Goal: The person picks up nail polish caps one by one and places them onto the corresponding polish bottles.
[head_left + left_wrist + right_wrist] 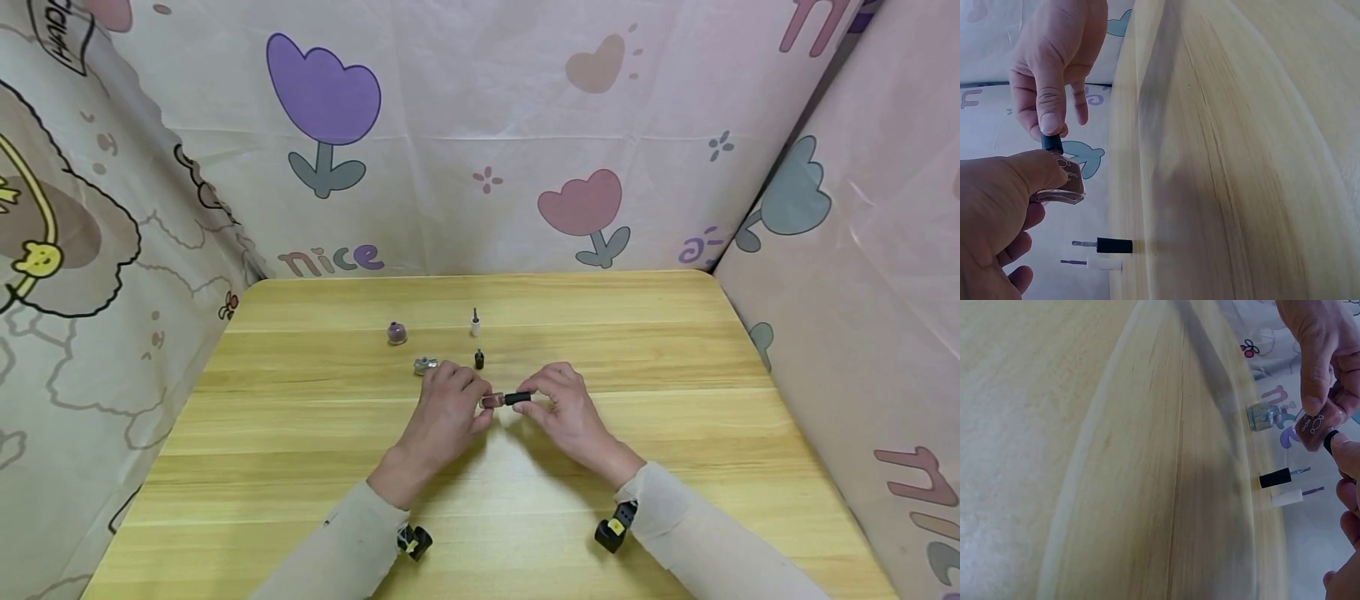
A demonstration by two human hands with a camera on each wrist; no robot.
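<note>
My left hand (447, 402) grips a small brownish-red nail polish bottle (492, 401), tipped on its side above the table. From the other side, the thumb and fingers of my right hand (564, 410) pinch its black cap (518, 398). Cap and bottle neck meet in the left wrist view, where pale lettering shows on the bottle (1073, 181). Just beyond my left fingers lies a clear, glittery nail polish bottle (425, 365), its neck uncapped in the right wrist view. Close by, another black cap (479, 360) stands with its brush pointing up.
A white cap (476, 327) stands brush-up farther back on the wooden table (300, 467). Left of it sits a round purple nail polish bottle (397, 333). A patterned cloth (450, 100) hangs behind the table's back edge and along both sides.
</note>
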